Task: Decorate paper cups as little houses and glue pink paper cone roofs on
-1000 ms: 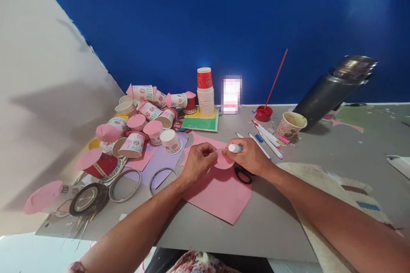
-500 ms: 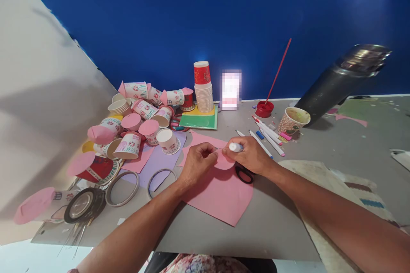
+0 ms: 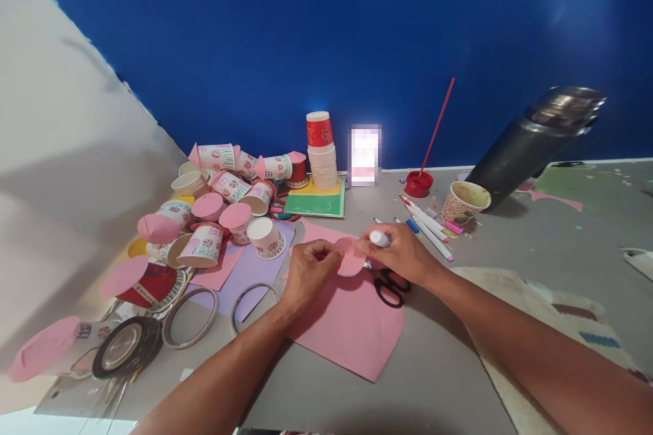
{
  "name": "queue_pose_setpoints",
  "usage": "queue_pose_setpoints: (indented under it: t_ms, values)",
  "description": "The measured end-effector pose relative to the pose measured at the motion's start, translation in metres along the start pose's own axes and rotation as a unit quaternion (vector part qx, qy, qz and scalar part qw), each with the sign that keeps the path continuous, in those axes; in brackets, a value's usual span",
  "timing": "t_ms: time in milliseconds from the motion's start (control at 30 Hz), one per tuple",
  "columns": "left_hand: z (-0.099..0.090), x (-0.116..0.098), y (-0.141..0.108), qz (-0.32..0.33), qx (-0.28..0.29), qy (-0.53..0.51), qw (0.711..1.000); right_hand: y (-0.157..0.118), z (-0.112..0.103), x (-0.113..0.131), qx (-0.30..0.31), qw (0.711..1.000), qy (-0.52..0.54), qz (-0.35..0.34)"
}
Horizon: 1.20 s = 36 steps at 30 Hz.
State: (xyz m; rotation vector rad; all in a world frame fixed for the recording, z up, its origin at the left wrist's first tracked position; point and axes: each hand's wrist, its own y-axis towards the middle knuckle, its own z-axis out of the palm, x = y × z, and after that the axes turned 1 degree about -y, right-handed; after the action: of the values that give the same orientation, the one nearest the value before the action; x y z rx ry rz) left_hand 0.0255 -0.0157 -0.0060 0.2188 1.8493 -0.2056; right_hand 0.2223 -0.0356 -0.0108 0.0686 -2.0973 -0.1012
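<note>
Between my hands is a small round pink paper disc (image 3: 351,258). My left hand (image 3: 310,273) pinches its left edge. My right hand (image 3: 400,253) is closed around a white-capped glue tube (image 3: 379,238), with its fingertips at the disc's upper right edge. Below the disc, a large pink sheet (image 3: 352,333) lies on the grey table. Black-handled scissors (image 3: 390,289) rest on that sheet, just under my right hand, their blades partly hidden.
Decorated paper cups (image 3: 201,246) crowd the left, near tape rings (image 3: 190,318). Behind stand stacked cups (image 3: 324,166) on a green book (image 3: 313,204). Markers (image 3: 431,234), a patterned cup (image 3: 462,207), a leaning black flask (image 3: 525,149) and a cloth (image 3: 500,292) are rightward.
The disc now faces the camera more openly, and my right hand's fingertips have shifted up along its edge. The camera view has tilted slightly, so the table appears lower.
</note>
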Motion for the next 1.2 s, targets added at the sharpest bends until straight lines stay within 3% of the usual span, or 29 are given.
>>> queue_pose_setpoints:
  t_ms: [233,500,667,733,800,867,967,1033,1100,1200]
  values:
    - [0.0,-0.001,-0.002,0.01,0.051,-0.023,0.998,-0.005,0.01,0.002,-0.003,0.999,-0.035,-0.032]
    - [0.002,0.019,0.004,0.097,-0.053,-0.014,0.994,-0.002,0.002,0.001,0.021,1.0,0.021,0.007]
    - [0.0,0.019,0.003,0.158,-0.061,-0.011,0.985,-0.006,0.011,-0.004,-0.055,0.986,-0.123,-0.101]
    - [0.0,0.019,0.004,0.169,-0.062,-0.029,0.983,-0.007,0.012,-0.003,-0.051,0.983,-0.132,-0.114]
    - [0.0,0.021,0.004,0.186,-0.064,-0.047,0.979,-0.006,0.01,0.0,-0.018,0.996,-0.058,-0.072]
    - [0.0,0.023,0.004,0.213,-0.074,-0.05,0.973,-0.003,0.006,0.002,0.04,0.994,0.099,0.017]
    - [0.0,0.024,0.002,0.267,-0.084,-0.031,0.96,0.0,0.001,0.004,0.162,0.916,0.336,0.148]
    - [0.001,0.022,0.001,0.288,-0.079,-0.023,0.954,0.001,0.002,0.003,0.201,0.876,0.399,0.182]
    - [0.001,0.017,0.0,0.26,-0.082,-0.039,0.961,0.002,0.003,0.002,0.194,0.87,0.417,0.177]
    - [0.001,0.01,0.003,0.118,-0.085,-0.143,0.979,0.002,0.006,0.0,0.168,0.871,0.434,0.158]
